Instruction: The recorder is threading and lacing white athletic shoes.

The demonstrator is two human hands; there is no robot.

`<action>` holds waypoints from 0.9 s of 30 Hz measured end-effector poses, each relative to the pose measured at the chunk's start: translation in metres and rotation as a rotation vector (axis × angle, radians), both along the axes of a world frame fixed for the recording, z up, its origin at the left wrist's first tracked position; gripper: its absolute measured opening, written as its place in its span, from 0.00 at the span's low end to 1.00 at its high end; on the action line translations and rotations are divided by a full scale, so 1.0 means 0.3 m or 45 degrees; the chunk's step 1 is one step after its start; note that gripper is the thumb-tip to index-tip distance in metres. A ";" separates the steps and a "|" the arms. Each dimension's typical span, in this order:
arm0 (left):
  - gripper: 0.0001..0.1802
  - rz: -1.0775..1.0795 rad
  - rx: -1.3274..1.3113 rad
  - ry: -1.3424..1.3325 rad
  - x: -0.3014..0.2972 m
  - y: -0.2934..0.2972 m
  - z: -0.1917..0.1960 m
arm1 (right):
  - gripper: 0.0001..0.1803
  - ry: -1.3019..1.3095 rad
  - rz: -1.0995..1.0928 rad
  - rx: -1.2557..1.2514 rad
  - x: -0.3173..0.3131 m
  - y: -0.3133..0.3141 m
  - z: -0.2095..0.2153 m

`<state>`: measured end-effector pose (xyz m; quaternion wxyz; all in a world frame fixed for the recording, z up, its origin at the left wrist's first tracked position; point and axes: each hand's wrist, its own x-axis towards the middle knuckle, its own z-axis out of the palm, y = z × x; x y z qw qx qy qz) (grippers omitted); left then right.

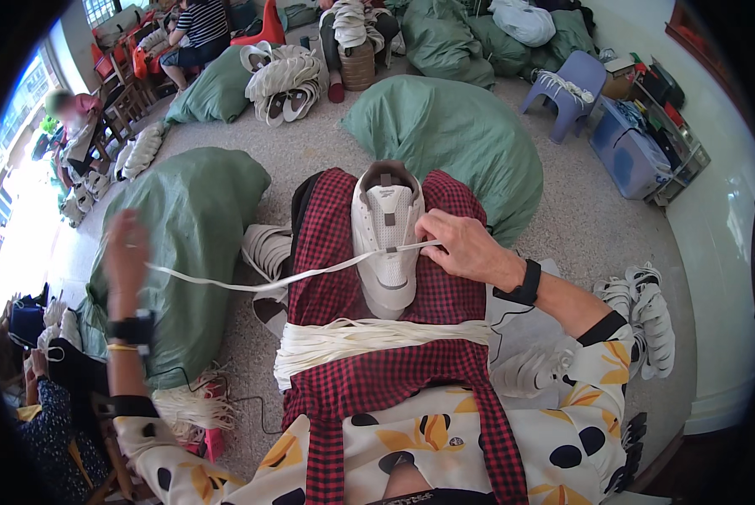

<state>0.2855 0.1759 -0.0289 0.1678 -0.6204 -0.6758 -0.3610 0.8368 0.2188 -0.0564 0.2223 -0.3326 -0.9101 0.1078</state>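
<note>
A white sneaker (386, 227) with a grey-brown lining rests between my thighs on a red-and-black checked apron (323, 227), its toe toward me. A white shoelace (302, 275) crosses the lower part of its lacing area. My right hand (463, 244), beside the shoe, pinches the lace on the right. Far out to the left, my left hand (127, 252) is raised and blurred by motion; the lace stretches through the air to it and appears held there, though the fingers are smeared. Across my lap lies a thick bundle of cream laces (377, 343).
Large green sacks (192, 252) stand to the left and ahead (461, 143). White shoe parts (268, 252) lie by my left leg, with stacked ones (651, 324) at right. Beyond are a purple stool (566, 88) and a plastic bin (625, 147). Several people sit nearby.
</note>
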 end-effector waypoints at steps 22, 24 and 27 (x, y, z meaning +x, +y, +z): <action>0.02 -1.067 -0.279 0.365 0.775 0.027 -0.122 | 0.10 -0.085 0.228 0.343 0.029 0.048 -0.130; 0.04 -1.061 -0.286 0.353 0.773 0.011 -0.129 | 0.06 -0.026 0.244 0.380 0.038 0.047 -0.129; 0.06 -1.014 -0.429 0.022 0.682 -0.043 -0.112 | 0.05 -0.039 0.149 0.330 0.135 0.029 -0.094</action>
